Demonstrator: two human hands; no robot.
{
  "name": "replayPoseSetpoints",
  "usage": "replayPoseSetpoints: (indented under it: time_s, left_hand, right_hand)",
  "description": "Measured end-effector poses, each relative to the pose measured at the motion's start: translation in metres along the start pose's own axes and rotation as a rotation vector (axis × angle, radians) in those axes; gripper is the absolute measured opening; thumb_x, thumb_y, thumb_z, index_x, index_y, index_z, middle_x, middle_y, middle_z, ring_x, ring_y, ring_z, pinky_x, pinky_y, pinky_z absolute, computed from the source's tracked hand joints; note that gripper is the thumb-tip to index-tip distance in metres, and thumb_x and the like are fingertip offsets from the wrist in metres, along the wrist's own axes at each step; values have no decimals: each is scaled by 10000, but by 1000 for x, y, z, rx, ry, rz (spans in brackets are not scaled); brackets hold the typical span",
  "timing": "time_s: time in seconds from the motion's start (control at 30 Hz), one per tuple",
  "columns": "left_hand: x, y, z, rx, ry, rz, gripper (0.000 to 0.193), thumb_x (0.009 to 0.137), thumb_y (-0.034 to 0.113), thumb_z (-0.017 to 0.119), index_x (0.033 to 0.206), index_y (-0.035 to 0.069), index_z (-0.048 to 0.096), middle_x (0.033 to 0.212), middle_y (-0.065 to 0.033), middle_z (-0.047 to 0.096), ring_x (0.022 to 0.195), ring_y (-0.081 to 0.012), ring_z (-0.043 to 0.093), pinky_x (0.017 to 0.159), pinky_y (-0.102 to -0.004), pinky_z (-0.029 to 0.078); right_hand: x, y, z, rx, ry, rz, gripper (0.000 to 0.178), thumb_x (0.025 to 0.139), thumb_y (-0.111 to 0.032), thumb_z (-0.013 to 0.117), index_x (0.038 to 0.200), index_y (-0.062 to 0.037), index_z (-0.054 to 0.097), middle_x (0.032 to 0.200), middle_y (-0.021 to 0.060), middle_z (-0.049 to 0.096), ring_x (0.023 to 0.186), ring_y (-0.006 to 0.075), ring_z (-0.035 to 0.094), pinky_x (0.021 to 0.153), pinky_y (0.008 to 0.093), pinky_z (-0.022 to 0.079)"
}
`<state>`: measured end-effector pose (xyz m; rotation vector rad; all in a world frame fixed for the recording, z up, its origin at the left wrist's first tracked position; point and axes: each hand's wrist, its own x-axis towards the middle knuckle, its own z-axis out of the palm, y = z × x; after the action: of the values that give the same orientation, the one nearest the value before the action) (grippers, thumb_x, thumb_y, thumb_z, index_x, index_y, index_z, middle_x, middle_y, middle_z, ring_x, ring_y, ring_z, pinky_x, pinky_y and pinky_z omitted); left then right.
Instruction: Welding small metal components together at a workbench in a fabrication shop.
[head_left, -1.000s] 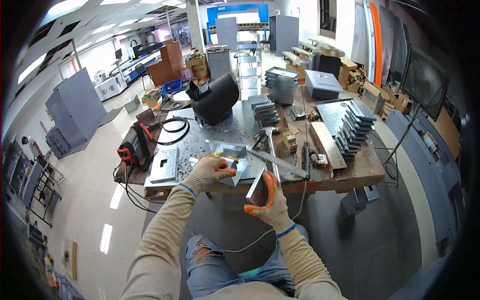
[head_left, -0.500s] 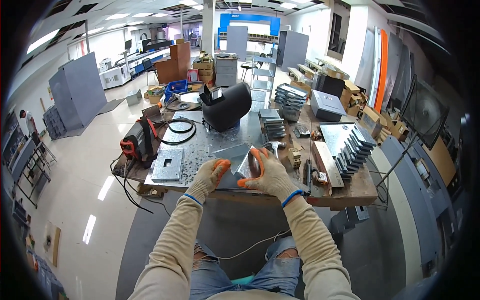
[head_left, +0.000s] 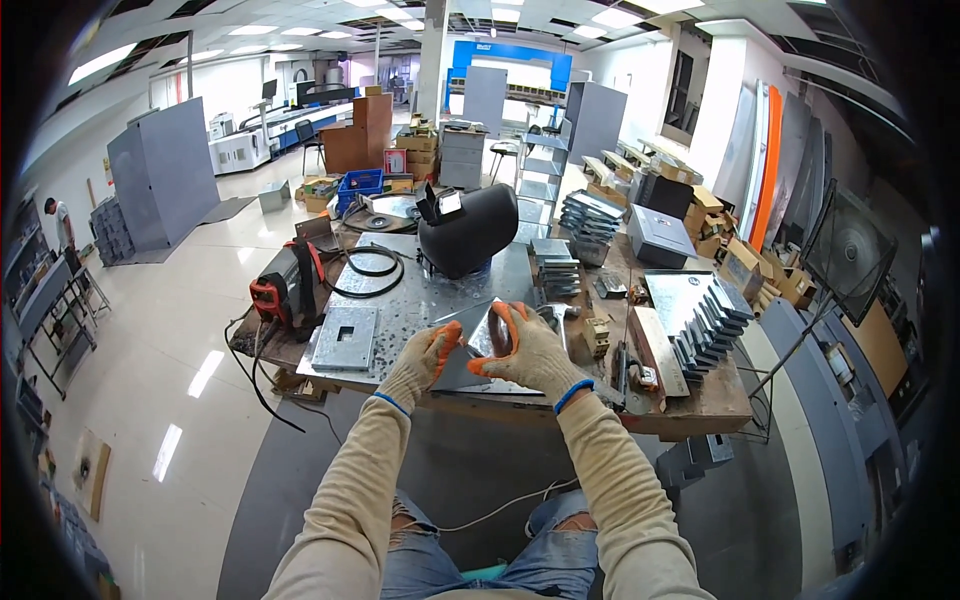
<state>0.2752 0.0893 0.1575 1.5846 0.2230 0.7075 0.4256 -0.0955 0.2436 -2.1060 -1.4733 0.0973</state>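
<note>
Both hands wear knit gloves with orange palms. My right hand [head_left: 535,352] wraps its fingers and thumb round a shiny bent sheet-metal piece [head_left: 489,335], over the near part of the workbench. My left hand [head_left: 425,357] is closed at the left edge of the same piece; its fingertips are partly hidden. Grey flat metal lies under and between the hands, and I cannot tell whether it is one part with the shiny piece. To the left lies a flat metal plate [head_left: 345,339] with a square cutout. A hammer [head_left: 558,315] rests just beyond my right hand.
A black welding helmet [head_left: 468,235] stands at the bench's middle. Left are a red-black welding machine [head_left: 286,285] and coiled cable [head_left: 366,271]. Stacked metal parts [head_left: 555,268], a wooden block [head_left: 597,337] and a row of bent brackets [head_left: 711,325] sit right. A fan [head_left: 850,245] stands beyond.
The view has shifted slightly, so the bench appears a little lower. My right hand and the shiny piece have moved slightly left, closer to my left hand.
</note>
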Motion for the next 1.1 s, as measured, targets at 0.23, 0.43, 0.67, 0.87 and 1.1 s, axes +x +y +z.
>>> replayPoseSetpoints:
  time_s: [0.23,0.43,0.67,0.87,1.1]
  left_hand:
    - [7,-22,-12,-43,16,-65,422,1100,439,622,995,44,727,802,19,581,699,-98,459,626,-264,363]
    - [-4,0,-9,46,-8,-88,340,1099,386,649,1052,59,729,846,10,623,719,-61,505,630,-229,397]
    - [-3,-12,-6,-115,82,41,392,1091,381,658,1124,-2,735,933,-23,672,822,-113,566,737,-251,476]
    - [8,28,-1,-146,146,-135,333,1089,342,667,1145,26,755,942,-19,720,856,-108,603,764,-226,476]
    - [36,48,-10,-74,2,-310,321,1036,271,741,1201,-4,760,1048,-87,776,970,-152,688,829,-250,538]
  right_hand:
    - [6,3,14,-23,67,-7,1142,638,-679,930,1531,-81,545,1484,237,586,1324,433,594,1091,480,494]
    - [5,2,17,-47,94,-5,1150,631,-684,933,1540,-98,540,1474,250,583,1309,438,598,1082,485,502]
    - [12,-5,28,-44,103,23,1174,639,-717,916,1566,-115,523,1515,273,549,1346,440,578,1090,481,503]
    - [22,-7,26,-68,132,15,1155,629,-682,951,1540,-109,533,1427,182,603,1306,410,590,1085,472,501]
    - [49,-34,6,-202,-53,-42,1108,688,-727,888,1545,-109,555,1585,211,527,1440,442,515,1151,481,462]
